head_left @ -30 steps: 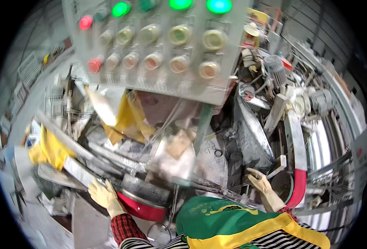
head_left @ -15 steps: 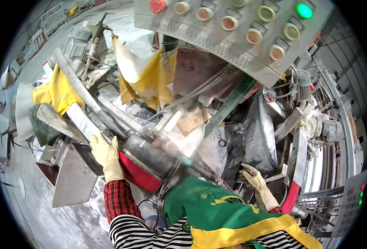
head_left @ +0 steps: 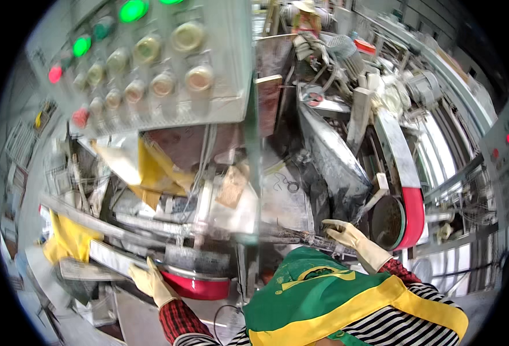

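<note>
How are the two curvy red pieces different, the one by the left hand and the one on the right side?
The left red piece runs mostly sideways in the picture, but the right red piece runs mostly up and down. The left hand is right by the end of the left red piece, while the right hand has its fingers pointing away from the right red piece. Both are red and curved.

White surface at centre, blurred; a flat brown piece lies directly on it. Left belt machine: yellow cloth draped at its far end.
</note>
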{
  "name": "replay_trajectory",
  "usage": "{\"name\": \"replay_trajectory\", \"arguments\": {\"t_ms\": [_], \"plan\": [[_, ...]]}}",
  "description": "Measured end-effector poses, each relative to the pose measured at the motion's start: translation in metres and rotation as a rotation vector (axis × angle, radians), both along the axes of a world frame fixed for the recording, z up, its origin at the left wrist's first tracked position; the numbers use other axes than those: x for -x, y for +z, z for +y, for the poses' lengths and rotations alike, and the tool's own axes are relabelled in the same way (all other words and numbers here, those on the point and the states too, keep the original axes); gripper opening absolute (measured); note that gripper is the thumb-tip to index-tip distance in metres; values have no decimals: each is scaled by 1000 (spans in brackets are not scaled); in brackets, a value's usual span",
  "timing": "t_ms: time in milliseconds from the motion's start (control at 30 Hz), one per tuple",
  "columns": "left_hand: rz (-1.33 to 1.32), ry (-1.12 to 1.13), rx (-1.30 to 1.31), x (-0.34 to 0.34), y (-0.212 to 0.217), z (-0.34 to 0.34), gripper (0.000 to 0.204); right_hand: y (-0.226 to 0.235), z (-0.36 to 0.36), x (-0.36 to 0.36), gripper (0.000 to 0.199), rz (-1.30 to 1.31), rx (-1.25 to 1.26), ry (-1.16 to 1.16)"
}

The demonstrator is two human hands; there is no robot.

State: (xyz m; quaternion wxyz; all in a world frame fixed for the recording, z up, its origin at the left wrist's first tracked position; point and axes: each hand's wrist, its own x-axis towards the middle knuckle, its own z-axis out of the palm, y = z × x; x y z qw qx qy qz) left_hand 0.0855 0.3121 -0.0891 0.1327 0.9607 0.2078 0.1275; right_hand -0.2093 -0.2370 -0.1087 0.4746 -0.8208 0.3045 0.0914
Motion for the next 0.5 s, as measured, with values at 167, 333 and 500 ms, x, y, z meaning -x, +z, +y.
{"name": "replay_trajectory", "arguments": {"t_ms": [167,333,500], "plan": [[15,-4,-114,-1,-40,21,79,-8,-10,19,44,43,-11,-63],[51,23,-194,18,-47,-1,76,-40,-18,38,46,-52,-173,-140],[80,-7,-182,50,-66,-32,74,-56,-29,37,48,19,-95,-82]]}}
